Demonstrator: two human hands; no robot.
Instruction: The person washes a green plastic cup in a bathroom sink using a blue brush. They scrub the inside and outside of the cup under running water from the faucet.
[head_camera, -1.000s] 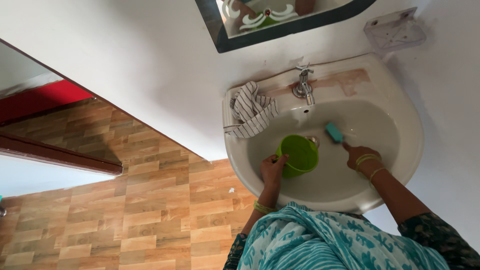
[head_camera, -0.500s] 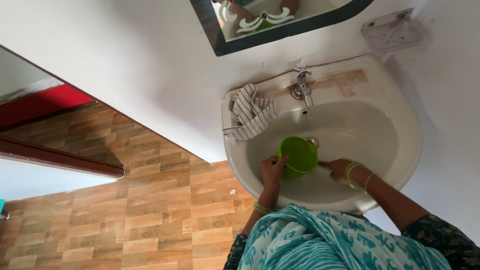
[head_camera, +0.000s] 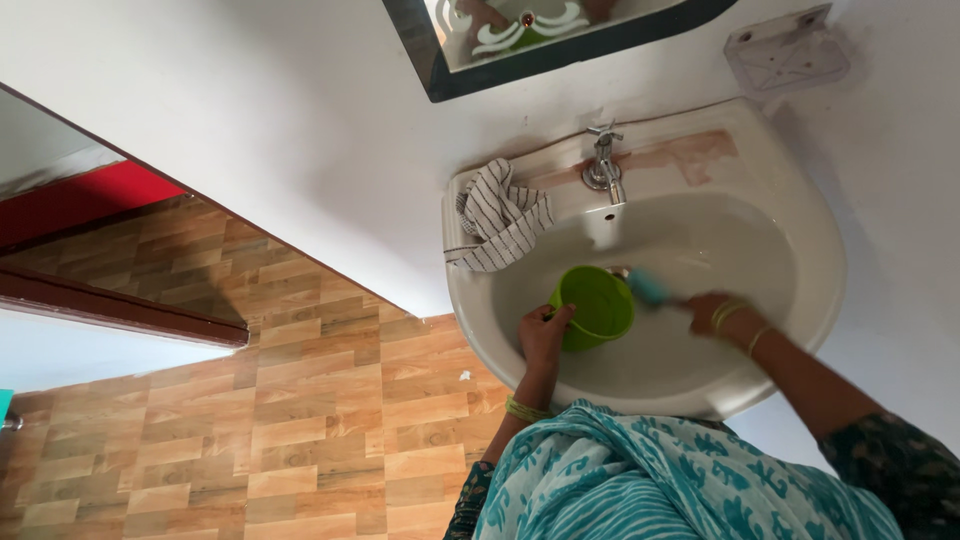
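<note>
- Floor (head_camera: 300, 420): wood-pattern tiles, left of the basin. We judge that splashed water could land there and make it slick.
- Cloth (head_camera: 497, 217): striped, bunched on the basin's left rim, one end hanging inward. We judge it could slide into the bowl and soak if the mug or a forearm knocks it.
- Left hand (head_camera: 545, 335): closed on the near rim of the mug (head_camera: 593, 305), thumb on the lip. The mug is green and sits inside the basin (head_camera: 800, 330), left of centre, mouth tilted up. The grip covers only one edge, so we judge a wet rim could slip out and the mug would roll or clatter in the bowl.
- Tap (head_camera: 604, 170): on the back ledge, above the mug. We see no running stream. A raised mug could bang the spout.
- Brush (head_camera: 648, 288): teal head, blurred, just beside the mug's right side, low in the bowl. We judge a hard stroke could hit the mug and shove it out of the left hand.
- Right hand (head_camera: 712, 312): wrapped on the brush handle, bangles at the wrist; blur hides the fingers' exact set. A soapy handle could twist loose.
- Soap dish (head_camera: 785, 50): clear, on the wall, well apart, no risk here.
</note>
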